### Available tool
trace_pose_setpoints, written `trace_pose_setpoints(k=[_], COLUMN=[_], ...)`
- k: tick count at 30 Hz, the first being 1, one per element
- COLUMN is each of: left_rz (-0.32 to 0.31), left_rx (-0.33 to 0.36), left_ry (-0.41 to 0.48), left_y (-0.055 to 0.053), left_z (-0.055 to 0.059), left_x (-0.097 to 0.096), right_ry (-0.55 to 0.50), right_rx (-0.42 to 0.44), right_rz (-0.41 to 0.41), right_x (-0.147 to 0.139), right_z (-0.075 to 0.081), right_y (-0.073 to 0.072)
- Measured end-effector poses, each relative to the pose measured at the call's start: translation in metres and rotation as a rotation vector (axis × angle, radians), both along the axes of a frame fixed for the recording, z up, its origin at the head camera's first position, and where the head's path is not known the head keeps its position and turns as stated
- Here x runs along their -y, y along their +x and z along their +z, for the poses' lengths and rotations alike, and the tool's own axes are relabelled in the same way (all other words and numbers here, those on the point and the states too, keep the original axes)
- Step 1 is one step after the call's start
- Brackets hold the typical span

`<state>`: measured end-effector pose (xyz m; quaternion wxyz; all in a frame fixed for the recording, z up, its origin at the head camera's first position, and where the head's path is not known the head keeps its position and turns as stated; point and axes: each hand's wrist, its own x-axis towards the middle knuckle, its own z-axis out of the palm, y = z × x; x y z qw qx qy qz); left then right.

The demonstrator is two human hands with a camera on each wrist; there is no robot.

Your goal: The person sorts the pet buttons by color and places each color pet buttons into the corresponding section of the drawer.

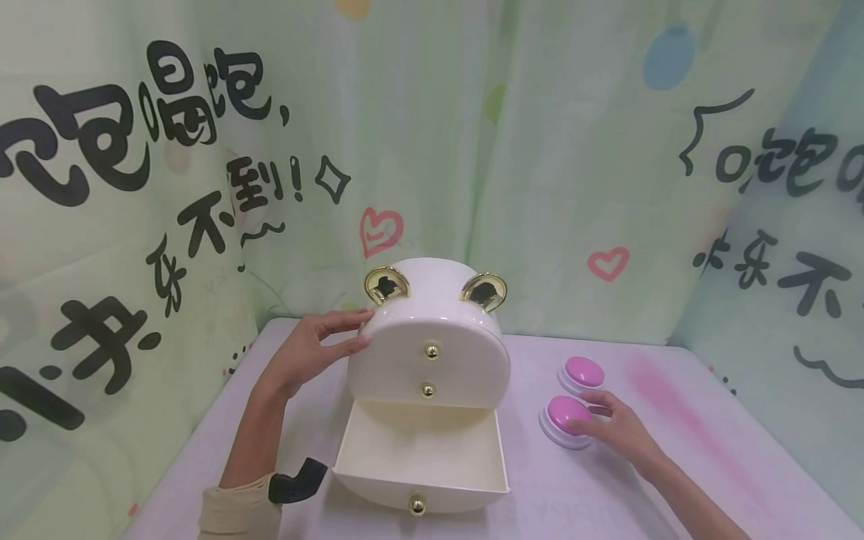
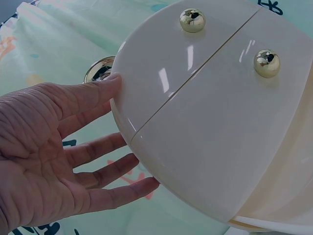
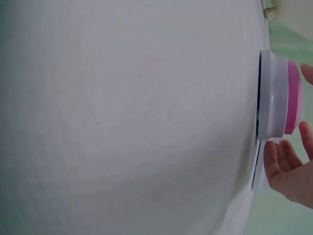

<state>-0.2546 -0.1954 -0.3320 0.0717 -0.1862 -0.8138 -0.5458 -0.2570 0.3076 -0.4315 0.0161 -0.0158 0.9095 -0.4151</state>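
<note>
A white rounded drawer box point(image 1: 428, 322) with two gold ears stands mid-table. Its bottom drawer point(image 1: 418, 487) is pulled out, and no contents show inside it. My left hand point(image 1: 304, 352) rests its fingertips on the box's upper left side; the left wrist view shows those fingers point(image 2: 105, 196) spread and mostly straight along the edge. To the right, a round pink push button point(image 1: 568, 415) on a white base sits near a second pink button point(image 1: 584, 372). My right hand point(image 1: 624, 435) is at the nearer button's right edge, fingers loosely bent around it; whether they touch is unclear.
Gold knobs point(image 1: 432, 351) stick out from the box front, one on the pulled-out drawer. A pale cloth point(image 1: 675, 420) with a pink smear covers the table. Printed curtains point(image 1: 439, 150) hang behind and at both sides.
</note>
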Motion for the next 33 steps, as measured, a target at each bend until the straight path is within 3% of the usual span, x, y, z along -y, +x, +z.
trace_pose_setpoints(k=[15, 22, 29, 33], left_rz=[-0.006, 0.001, -0.047, -0.033], left_rx=[-0.006, -0.008, -0.011, 0.004], left_ry=[-0.001, 0.001, 0.021, 0.018], left_y=[-0.002, -0.001, 0.000, 0.000], left_z=[0.002, 0.000, 0.002, 0.001], left_x=[-0.001, 0.000, -0.002, -0.001], right_ry=[0.096, 0.109, 0.140, 0.157], right_rx=[-0.017, -0.027, -0.018, -0.043], right_rz=[-0.003, -0.003, -0.035, -0.035], right_x=[0.008, 0.011, 0.014, 0.015], right_z=[-0.003, -0.001, -0.001, -0.002], right_y=[-0.009, -0.008, -0.005, -0.004])
